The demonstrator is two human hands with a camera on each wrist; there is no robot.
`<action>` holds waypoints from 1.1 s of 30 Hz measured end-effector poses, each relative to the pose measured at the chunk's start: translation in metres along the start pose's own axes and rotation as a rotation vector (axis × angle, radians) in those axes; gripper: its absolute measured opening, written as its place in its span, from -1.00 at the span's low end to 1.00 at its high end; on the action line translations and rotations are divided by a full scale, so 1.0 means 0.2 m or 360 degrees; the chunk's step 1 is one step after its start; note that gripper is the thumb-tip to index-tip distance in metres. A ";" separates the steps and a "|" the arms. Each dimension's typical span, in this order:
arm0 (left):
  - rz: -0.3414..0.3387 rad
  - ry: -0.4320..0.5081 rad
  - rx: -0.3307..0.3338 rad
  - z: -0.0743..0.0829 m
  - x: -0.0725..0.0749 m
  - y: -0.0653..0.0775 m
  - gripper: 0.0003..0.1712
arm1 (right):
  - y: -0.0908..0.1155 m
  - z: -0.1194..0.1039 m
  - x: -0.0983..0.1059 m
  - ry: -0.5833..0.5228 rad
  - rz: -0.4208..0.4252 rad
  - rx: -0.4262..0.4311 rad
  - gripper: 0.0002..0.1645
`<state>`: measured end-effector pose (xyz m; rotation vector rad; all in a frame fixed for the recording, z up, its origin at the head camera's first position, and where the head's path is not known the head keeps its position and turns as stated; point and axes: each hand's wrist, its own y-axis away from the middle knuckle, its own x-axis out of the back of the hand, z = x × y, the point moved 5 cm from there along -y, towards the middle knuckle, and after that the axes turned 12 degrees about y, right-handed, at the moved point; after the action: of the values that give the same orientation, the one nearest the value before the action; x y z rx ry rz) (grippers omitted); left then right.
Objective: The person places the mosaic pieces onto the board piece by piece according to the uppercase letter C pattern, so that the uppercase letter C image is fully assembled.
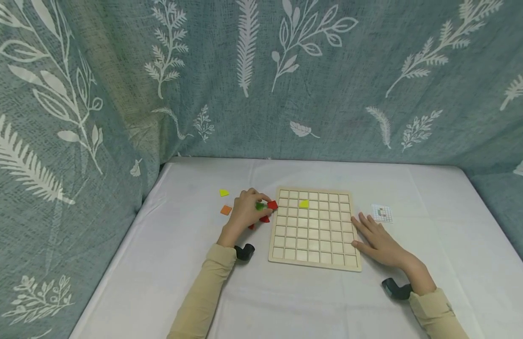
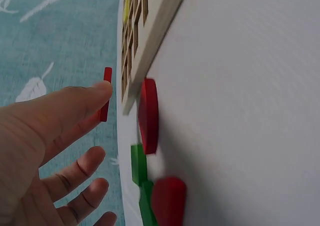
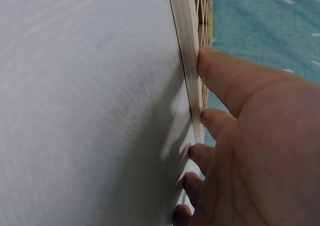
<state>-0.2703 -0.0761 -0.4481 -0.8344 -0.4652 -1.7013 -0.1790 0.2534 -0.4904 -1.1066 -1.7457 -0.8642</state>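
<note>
Between thumb and forefinger my left hand (image 1: 245, 210) pinches a flat red tile (image 1: 272, 205), lifted beside the left edge of the wooden grid board (image 1: 314, 262). In the left wrist view the red tile (image 2: 106, 95) is seen edge-on at the thumb tip. Below that hand lie green tiles (image 2: 139, 164) and other red pieces (image 2: 149, 116), partly hidden from the head view. One yellow tile (image 1: 303, 204) sits in a cell near the board's top. My right hand (image 1: 381, 243) rests at the board's right edge, its fingers spread and touching the rim (image 3: 187, 51).
A yellow piece (image 1: 224, 193) and an orange square (image 1: 226, 210) lie on the white cloth left of my left hand. A small printed pattern card (image 1: 382, 213) lies right of the board. A leaf-patterned curtain (image 1: 312, 94) hangs behind the table.
</note>
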 end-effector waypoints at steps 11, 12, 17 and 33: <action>-0.0098 0.0035 -0.0126 0.09 -0.07 -0.05 -0.67 | 0.00 -0.01 0.00 -0.0011 -0.0010 -0.0003 -0.16; -0.0109 0.0032 -0.0137 0.10 -0.07 -0.06 -0.68 | 0.00 -0.01 0.00 -0.0010 -0.0008 -0.0004 -0.17; -0.0191 -0.0034 -0.0223 0.14 -0.12 -0.10 -0.68 | 0.01 -0.01 0.00 -0.0001 0.0005 -0.0004 -0.17; -0.0418 -0.0048 -0.0313 0.25 -0.25 -0.18 -0.68 | 0.01 0.00 0.00 0.0037 0.0031 -0.0007 -0.17</action>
<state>-0.2845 0.0030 -0.4475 -0.9750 -0.4479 -2.0031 -0.1772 0.2536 -0.4894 -1.1104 -1.7121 -0.8664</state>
